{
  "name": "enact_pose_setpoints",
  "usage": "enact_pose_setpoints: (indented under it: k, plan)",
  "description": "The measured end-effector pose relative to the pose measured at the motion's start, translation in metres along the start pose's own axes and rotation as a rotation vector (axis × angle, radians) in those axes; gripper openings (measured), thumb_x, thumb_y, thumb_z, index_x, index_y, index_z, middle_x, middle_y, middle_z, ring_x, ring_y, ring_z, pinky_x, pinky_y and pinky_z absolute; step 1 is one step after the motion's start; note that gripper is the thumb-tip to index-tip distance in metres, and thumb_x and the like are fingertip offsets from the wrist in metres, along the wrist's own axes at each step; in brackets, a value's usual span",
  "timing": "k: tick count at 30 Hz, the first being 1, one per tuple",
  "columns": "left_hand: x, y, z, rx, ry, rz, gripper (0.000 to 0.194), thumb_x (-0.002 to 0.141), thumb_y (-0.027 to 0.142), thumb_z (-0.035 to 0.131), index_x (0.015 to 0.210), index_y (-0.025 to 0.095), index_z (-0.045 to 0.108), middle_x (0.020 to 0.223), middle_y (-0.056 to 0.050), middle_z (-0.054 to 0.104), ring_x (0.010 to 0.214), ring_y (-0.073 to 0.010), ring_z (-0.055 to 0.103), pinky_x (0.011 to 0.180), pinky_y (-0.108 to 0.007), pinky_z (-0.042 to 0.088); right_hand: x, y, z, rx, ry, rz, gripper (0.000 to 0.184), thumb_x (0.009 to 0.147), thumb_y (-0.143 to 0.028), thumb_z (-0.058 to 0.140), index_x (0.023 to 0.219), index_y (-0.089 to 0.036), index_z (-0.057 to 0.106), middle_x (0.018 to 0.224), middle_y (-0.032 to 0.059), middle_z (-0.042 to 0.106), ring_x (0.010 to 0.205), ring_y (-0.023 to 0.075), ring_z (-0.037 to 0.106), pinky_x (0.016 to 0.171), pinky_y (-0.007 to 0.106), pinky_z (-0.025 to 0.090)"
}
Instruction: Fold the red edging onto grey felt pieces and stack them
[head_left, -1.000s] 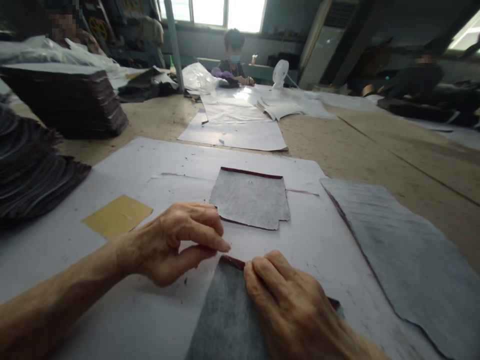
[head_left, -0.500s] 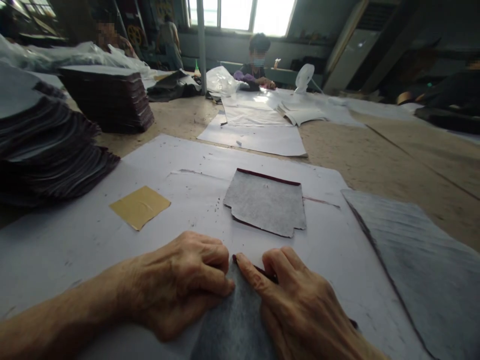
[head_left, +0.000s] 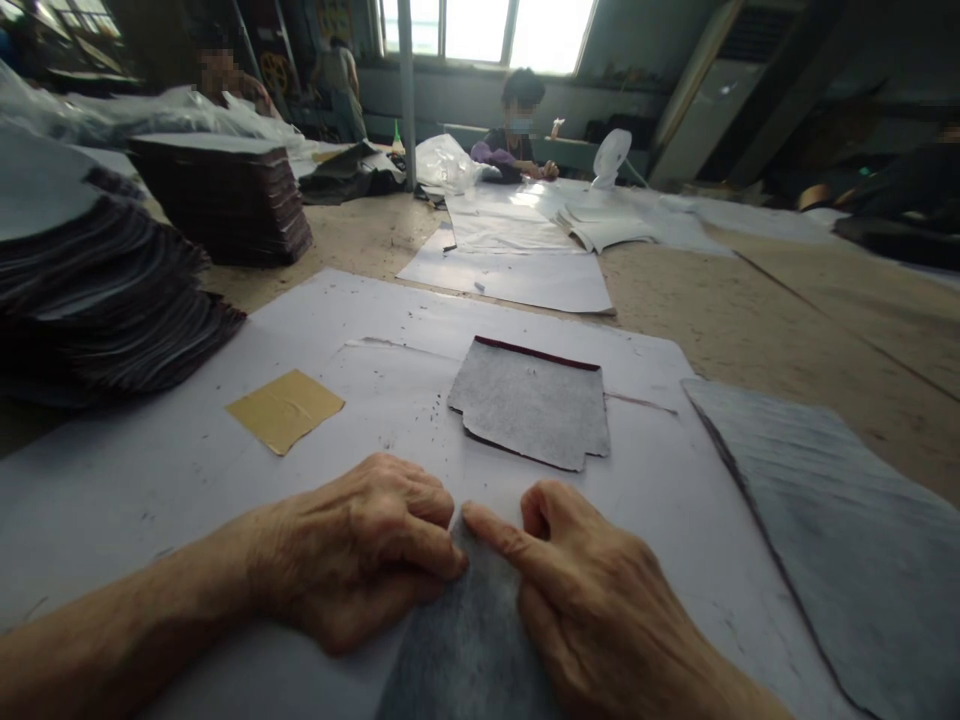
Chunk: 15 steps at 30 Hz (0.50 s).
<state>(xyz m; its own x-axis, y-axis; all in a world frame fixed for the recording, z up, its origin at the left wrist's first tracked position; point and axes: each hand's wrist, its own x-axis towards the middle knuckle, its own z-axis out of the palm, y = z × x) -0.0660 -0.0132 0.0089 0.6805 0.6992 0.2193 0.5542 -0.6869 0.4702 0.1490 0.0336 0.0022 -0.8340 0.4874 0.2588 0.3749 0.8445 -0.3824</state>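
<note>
A grey, cloth-like backed piece point(head_left: 472, 640) lies at the near edge of my view, its narrow far corner between my hands. My left hand point(head_left: 367, 550) is closed, with thumb and bent fingers gripping the piece's left edge near that corner. My right hand point(head_left: 592, 590) is on the right edge: its index finger stretches to the corner, the other fingers are curled, and the thumb rests over the grey surface. The right edge is hidden under this hand. Just beyond lies a second grey piece point(head_left: 532, 405) with notched corners and a dark red folded far edge.
White paper point(head_left: 390, 400) covers the work surface. A yellow square point(head_left: 286, 410) lies left, a large grey sheet point(head_left: 840, 520) right. Stacks of dark pieces point(head_left: 97, 300) point(head_left: 217, 200) stand at left. Farther off are a pole point(head_left: 407, 90), a small fan point(head_left: 611, 157) and other people.
My right index finger has slid slightly left along the corner, and the dark red edge that showed under this hand is now covered. My left hand has shifted a little.
</note>
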Motion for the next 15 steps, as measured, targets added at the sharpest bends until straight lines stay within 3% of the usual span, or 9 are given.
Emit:
enact_pose_setpoints:
  k: [4, 8, 13, 15]
  plan:
    - [0.001, 0.001, -0.002, -0.038, 0.006, -0.029, 0.022, 0.08, 0.012, 0.042, 0.088, 0.016, 0.062, 0.062, -0.002, 0.048, 0.059, -0.0129, 0.048, 0.059, -0.028, 0.038, -0.002, 0.002, -0.004, 0.154, 0.118, 0.104, 0.023, 0.084, -0.013, 0.038, 0.098, -0.017, 0.057, 0.079, 0.0049, 0.05, 0.068, 0.0145, 0.049, 0.062, 0.03, 0.046]
    - [0.001, 0.003, -0.002, -0.167, 0.058, -0.075, 0.019, 0.079, 0.013, 0.046, 0.085, 0.016, 0.063, 0.068, -0.002, 0.051, 0.061, -0.0109, 0.049, 0.059, -0.025, 0.039, -0.003, -0.001, -0.005, 0.058, 0.109, 0.188, 0.002, 0.078, -0.016, 0.052, 0.078, -0.016, 0.054, 0.076, 0.0044, 0.053, 0.069, 0.0162, 0.05, 0.059, 0.028, 0.042]
    - [0.009, 0.003, 0.007, -0.155, 0.363, -0.17, 0.024, 0.082, 0.019, 0.052, 0.106, 0.017, 0.056, 0.092, -0.005, 0.056, 0.078, -0.0121, 0.053, 0.067, -0.024, 0.045, -0.006, -0.006, -0.004, 0.044, 0.117, 0.228, 0.013, 0.07, -0.007, 0.056, 0.071, -0.017, 0.047, 0.073, 0.0019, 0.052, 0.067, 0.0144, 0.049, 0.055, 0.024, 0.036]
    - [0.014, 0.002, 0.011, -0.105, 0.379, -0.133, 0.023, 0.085, 0.019, 0.048, 0.107, 0.018, 0.055, 0.092, -0.006, 0.057, 0.079, -0.0125, 0.055, 0.068, -0.023, 0.046, -0.007, -0.006, 0.0, 0.037, 0.181, 0.159, 0.012, 0.069, -0.005, 0.052, 0.069, -0.016, 0.046, 0.072, 0.003, 0.051, 0.068, 0.0147, 0.048, 0.058, 0.025, 0.037]
